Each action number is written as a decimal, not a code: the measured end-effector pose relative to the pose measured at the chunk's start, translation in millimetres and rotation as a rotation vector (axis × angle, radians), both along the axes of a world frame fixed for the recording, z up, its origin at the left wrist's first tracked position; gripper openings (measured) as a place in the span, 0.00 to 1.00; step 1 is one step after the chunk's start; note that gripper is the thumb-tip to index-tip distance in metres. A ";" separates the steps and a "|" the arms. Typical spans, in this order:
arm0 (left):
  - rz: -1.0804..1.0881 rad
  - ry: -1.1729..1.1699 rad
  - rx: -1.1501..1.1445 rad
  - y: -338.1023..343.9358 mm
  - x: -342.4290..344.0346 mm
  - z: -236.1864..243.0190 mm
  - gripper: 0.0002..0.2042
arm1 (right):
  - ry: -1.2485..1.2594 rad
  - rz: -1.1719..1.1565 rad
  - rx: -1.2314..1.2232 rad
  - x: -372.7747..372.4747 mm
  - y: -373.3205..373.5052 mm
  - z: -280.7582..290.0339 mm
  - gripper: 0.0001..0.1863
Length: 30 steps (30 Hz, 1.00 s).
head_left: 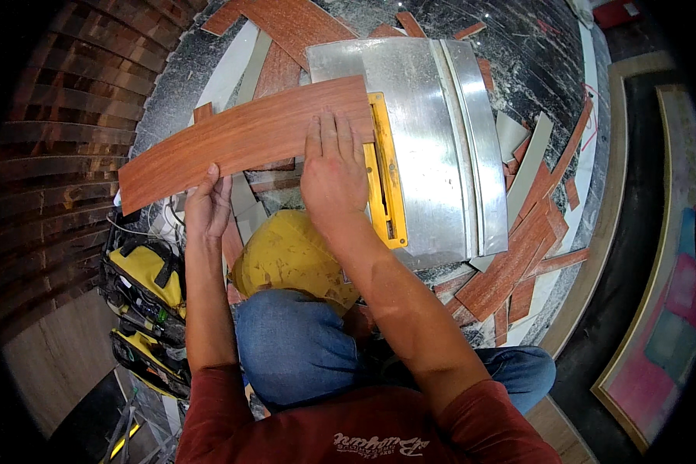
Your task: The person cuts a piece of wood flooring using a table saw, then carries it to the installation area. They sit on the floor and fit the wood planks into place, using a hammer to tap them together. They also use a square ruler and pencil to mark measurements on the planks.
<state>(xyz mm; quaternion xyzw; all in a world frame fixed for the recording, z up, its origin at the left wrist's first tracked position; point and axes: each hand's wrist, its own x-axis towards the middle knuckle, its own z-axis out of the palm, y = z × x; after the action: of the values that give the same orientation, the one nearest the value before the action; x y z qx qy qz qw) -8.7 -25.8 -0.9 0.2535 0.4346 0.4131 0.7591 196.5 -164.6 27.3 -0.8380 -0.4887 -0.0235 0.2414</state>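
My left hand (211,203) pinches the lower edge of a reddish-brown plank (240,143), thumb on top and fingers tucked beneath. My right hand (334,174) lies flat on the plank's right end, fingers extended and close together, pressing from above rather than gripping. The plank runs from the left of the frame up to the upper centre, its right end over a metal table (425,116) and across the top part of a yellow slotted insert (390,193). Whether the whole end sits flush on the metal I can't quite tell, since my right hand covers part of it.

Between my forearms, just below the plank, a dusty yellow rounded object (282,251) crowds the space, partly hidden by a denim-clad knee (294,348). A long groove (458,131) runs down the right side of the metal table. Beyond it, right of centre, reddish offcuts (510,267) lie in an untidy heap, with pale grey strips (530,166) among them. More reddish boards (294,27) lie at the top of the frame, behind the plank. At lower left I see a yellow-and-black bag (148,271), near my left forearm; a brown slatted surface (77,131) fills the upper left.
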 end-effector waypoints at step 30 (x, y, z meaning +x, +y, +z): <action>0.020 0.044 -0.007 -23.8 -5.5 10.1 0.12 | -0.026 0.018 0.042 -8.3 -19.8 7.3 0.26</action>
<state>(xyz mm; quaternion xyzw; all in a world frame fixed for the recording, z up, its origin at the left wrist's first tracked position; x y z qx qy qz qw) -14.2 -49.6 9.2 0.2556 0.4551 0.4136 0.7460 188.2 -184.4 34.6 -0.8279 -0.4988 -0.0425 0.2529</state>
